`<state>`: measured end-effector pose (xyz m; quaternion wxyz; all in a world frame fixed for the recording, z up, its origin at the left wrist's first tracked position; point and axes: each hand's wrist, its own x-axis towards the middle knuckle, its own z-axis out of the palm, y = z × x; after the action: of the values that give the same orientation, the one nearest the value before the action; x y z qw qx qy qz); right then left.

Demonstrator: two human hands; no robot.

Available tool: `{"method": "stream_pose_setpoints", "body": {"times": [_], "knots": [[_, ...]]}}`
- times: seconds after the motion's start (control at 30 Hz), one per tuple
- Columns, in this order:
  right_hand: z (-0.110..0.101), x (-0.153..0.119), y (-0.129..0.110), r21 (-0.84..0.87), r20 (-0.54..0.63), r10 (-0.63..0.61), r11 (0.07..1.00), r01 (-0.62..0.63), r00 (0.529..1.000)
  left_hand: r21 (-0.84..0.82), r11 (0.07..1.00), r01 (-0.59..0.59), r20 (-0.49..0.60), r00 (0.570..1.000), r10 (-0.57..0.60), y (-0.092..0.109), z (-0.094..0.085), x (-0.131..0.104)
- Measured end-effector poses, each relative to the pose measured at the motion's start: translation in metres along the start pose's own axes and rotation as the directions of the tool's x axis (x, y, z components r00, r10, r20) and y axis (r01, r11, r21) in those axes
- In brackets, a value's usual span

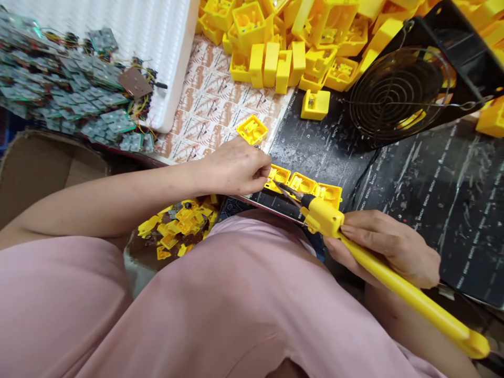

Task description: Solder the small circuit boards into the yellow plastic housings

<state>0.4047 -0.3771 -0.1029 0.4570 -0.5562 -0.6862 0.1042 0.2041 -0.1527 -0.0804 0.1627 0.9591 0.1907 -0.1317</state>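
In my right hand (381,247) is a yellow soldering iron (378,270), its dark tip pointing left. That tip reaches the leftmost of a short row of small open yellow plastic housings (302,184) at the table's edge. My left hand (240,167) is closed, fingertips pinched together beside that same housing; whatever is between them is too small or hidden to name. Just beyond the left hand, one more open yellow housing (252,129) lies on the patterned sheet. Metal contacts show inside the housings.
A black fan (397,100) with a wire guard stands at the right. Many yellow housings (271,63) are heaped at the back. A white foam tray (173,63) and piled circuit boards (79,84) lie at the left. Below the table, a box holds yellow parts (183,223).
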Motion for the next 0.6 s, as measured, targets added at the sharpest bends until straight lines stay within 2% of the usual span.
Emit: {"method": "stream_pose_setpoints", "body": {"times": [0.1, 0.17, 0.3, 0.47, 0.6], "knots": [[0.002, 0.000, -0.003, -0.057, -0.072, -0.036, 0.998, 0.032, 0.997, 0.009, 0.999, 0.046, -0.012, 0.999, -0.045, 0.000, -0.004, 0.001], [0.001, 0.002, -0.007, -0.084, -0.106, 0.022, 0.996, -0.031, 0.994, 0.027, 0.995, 0.101, -0.027, 0.995, -0.100, 0.001, -0.006, 0.001], [0.001, 0.008, -0.011, -0.144, 0.015, 0.024, 0.989, -0.022, 1.000, 0.061, 0.986, 0.157, -0.017, 0.987, -0.157, 0.005, -0.007, 0.004], [0.012, 0.013, -0.009, -0.126, -0.092, -0.003, 0.992, -0.009, 0.996, 0.105, 0.981, 0.164, 0.009, 0.986, -0.166, 0.007, -0.008, 0.007], [0.010, 0.021, -0.008, -0.190, 0.043, -0.097, 0.976, 0.104, 0.994, 0.134, 0.977, 0.166, 0.018, 0.985, -0.169, 0.009, -0.011, 0.010]]}}
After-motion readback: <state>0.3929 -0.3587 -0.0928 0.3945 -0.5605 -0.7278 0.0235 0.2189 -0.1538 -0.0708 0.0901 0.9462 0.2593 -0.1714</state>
